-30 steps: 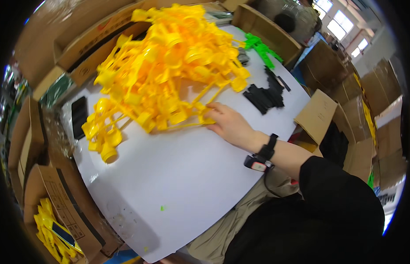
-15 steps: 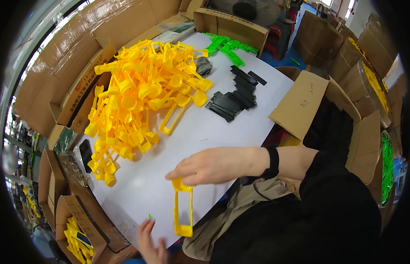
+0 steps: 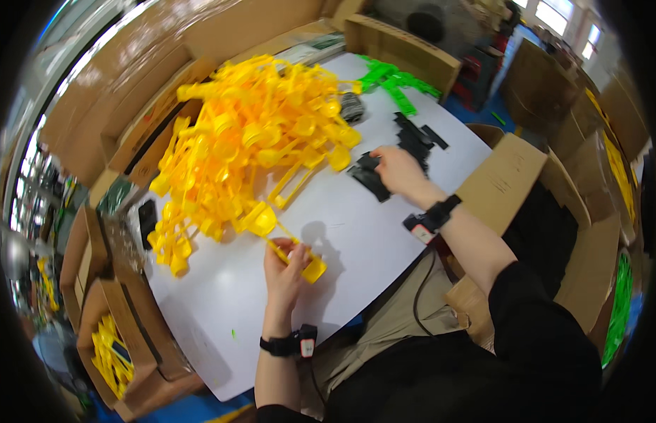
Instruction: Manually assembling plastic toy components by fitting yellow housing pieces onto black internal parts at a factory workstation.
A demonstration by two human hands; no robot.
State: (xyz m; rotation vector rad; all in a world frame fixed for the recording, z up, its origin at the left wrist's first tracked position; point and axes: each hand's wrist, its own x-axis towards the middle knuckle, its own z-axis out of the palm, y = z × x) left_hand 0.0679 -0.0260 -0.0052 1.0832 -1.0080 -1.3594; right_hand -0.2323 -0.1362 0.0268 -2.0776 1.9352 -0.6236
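Note:
A long yellow plastic frame (image 3: 314,271) with an open middle and a cupped end is held in my left hand (image 3: 282,266), tilted above the white table. My right hand (image 3: 402,171) reaches over the black plastic strips (image 3: 370,178), its fingers curled together at the edge of one strip; the hand covers part of that group. A large heap of yellow plastic frames (image 3: 254,130) covers the table's far left side. One loose frame (image 3: 294,185) lies at the heap's right edge.
Green plastic parts (image 3: 397,83) and a dark grey bundle (image 3: 351,107) lie toward the back. A black phone-like object (image 3: 147,222) is at the left edge. Boxes surround the table: one with yellow parts (image 3: 111,356) at lower left, an open carton (image 3: 503,180) at right.
My right hand has let go of the yellow frame and moved up and right to the black strips. My left hand has risen and now holds the frame. The view has shifted.

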